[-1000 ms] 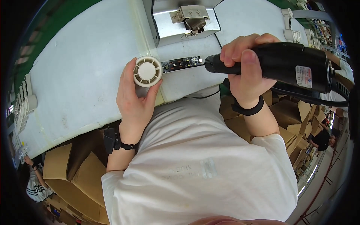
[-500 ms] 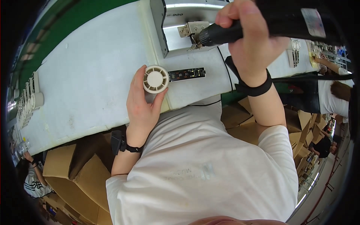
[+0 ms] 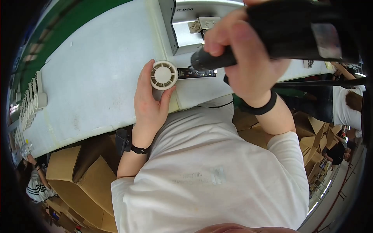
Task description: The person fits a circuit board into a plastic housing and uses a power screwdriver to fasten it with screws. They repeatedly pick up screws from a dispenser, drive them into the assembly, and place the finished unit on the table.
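Left hand point(image 3: 149, 105): fingers point(image 3: 145, 77) curled round the sides of a white spoked round piece point(image 3: 163, 75), thumb on the near edge
White piece: on the desk point(image 3: 93, 73), spokes facing up
Circuit strip point(image 3: 206, 73): dark, sticking out just right of the white piece
Right hand point(image 3: 250, 70): a bit blurry, but wrapped round a chunky black tool point(image 3: 287, 33)
Tool tip: over the strip — can't tell if it's touching
Behind: metal box point(image 3: 184, 29), partly blocked by the tool

Left hand point(image 3: 149, 110) grips round white part point(image 3: 164, 75) near counter's point(image 3: 97, 77) near edge; right hand point(image 3: 254, 72) holds black power tool point(image 3: 287, 35) over circuit strip point(image 3: 209, 73), contact unclear.
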Demonstrator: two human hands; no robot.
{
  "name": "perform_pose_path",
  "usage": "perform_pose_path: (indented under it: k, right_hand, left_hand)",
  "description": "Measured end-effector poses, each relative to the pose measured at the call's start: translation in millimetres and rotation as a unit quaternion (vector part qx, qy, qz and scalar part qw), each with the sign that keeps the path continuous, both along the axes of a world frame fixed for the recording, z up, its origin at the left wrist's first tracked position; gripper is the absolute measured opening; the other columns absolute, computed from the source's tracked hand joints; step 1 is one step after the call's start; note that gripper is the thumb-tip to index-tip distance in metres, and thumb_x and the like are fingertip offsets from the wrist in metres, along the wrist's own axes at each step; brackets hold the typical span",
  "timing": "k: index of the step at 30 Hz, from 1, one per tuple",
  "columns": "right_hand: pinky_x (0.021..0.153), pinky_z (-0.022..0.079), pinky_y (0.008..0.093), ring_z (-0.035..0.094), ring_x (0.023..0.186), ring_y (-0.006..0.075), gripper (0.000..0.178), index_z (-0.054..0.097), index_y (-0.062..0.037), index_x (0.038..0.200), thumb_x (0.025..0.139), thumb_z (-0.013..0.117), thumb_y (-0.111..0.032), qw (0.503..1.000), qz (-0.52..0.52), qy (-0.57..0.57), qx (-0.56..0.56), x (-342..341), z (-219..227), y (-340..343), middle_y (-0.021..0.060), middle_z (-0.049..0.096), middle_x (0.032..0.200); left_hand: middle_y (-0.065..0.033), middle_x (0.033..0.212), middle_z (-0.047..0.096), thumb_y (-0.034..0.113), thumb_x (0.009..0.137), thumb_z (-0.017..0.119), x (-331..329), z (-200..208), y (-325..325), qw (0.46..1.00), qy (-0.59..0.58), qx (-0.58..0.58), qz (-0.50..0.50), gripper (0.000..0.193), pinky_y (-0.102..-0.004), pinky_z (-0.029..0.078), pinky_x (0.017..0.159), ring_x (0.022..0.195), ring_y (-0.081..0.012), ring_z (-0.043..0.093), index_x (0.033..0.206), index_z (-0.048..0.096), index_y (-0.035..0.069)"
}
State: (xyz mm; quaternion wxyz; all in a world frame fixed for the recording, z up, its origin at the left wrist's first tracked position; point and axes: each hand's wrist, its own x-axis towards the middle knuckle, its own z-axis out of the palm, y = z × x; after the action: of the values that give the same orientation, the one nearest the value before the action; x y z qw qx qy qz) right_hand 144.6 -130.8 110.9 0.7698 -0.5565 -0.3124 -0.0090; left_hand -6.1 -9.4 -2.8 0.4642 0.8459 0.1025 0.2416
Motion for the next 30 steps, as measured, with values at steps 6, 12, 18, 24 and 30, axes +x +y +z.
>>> perform_pose_path:
  k: [6, 12, 18, 24, 30]
  right_hand:
    - [0.052, 0.048, 0.0226, 0.059, 0.057, 0.0076, 0.012, 0.063, 0.0018, 0.082, 0.080, 0.074, 0.002, 0.997, 0.015, -0.070, -0.030, -5.2, -10.1, 16.6, 0.0017, 0.064, 0.067]
    - [0.053, 0.048, 0.0224, 0.060, 0.057, 0.0062, 0.009, 0.066, 0.0016, 0.080, 0.077, 0.075, 0.002, 0.998, 0.011, -0.027, -0.052, -8.1, -13.8, 18.3, 0.0002, 0.065, 0.067]
    - [0.052, 0.048, 0.0223, 0.059, 0.056, 0.0065, 0.009, 0.066, 0.0013, 0.077, 0.077, 0.075, 0.002, 0.996, 0.002, -0.074, -0.041, -4.9, -16.0, 22.9, 0.0001, 0.064, 0.065]
    - [0.052, 0.048, 0.0224, 0.059, 0.055, 0.0068, 0.009, 0.066, 0.0011, 0.075, 0.077, 0.075, 0.002, 0.991, -0.011, -0.121, -0.049, -3.2, -17.4, 21.8, -0.0002, 0.064, 0.064]
    - [0.052, 0.047, 0.0224, 0.058, 0.054, 0.0068, 0.010, 0.066, 0.0005, 0.074, 0.077, 0.075, 0.001, 0.997, -0.005, -0.064, -0.051, -7.6, -12.9, 20.3, -0.0007, 0.063, 0.063]
  left_hand:
    - [-0.0229, 0.137, 0.051, 0.004, 0.083, 0.075, -0.5, 3.2, -1.5, 1.000, 0.002, 0.010, 0.003, 0.072, -0.0419, 0.049, 0.099, 0.121, -0.0396, 0.056, 0.145, 0.038, -0.002]
    - [-0.0240, 0.136, 0.052, 0.004, 0.083, 0.075, -1.1, 0.2, -1.7, 1.000, -0.007, -0.007, 0.001, 0.072, -0.0423, 0.049, 0.097, 0.120, -0.0401, 0.056, 0.145, 0.038, -0.002]
    - [-0.0241, 0.135, 0.052, 0.004, 0.083, 0.075, -0.4, 2.1, -0.6, 1.000, 0.000, -0.003, 0.003, 0.072, -0.0428, 0.049, 0.097, 0.119, -0.0402, 0.056, 0.145, 0.038, -0.002]
    - [-0.0242, 0.135, 0.052, 0.005, 0.084, 0.075, -0.6, 0.7, -0.4, 1.000, -0.001, -0.001, 0.007, 0.071, -0.0429, 0.049, 0.098, 0.120, -0.0403, 0.056, 0.144, 0.038, -0.002]
    - [-0.0244, 0.136, 0.052, 0.006, 0.083, 0.075, -0.6, -0.3, 0.0, 1.000, -0.006, 0.000, 0.002, 0.071, -0.0430, 0.049, 0.098, 0.120, -0.0405, 0.056, 0.144, 0.039, -0.002]
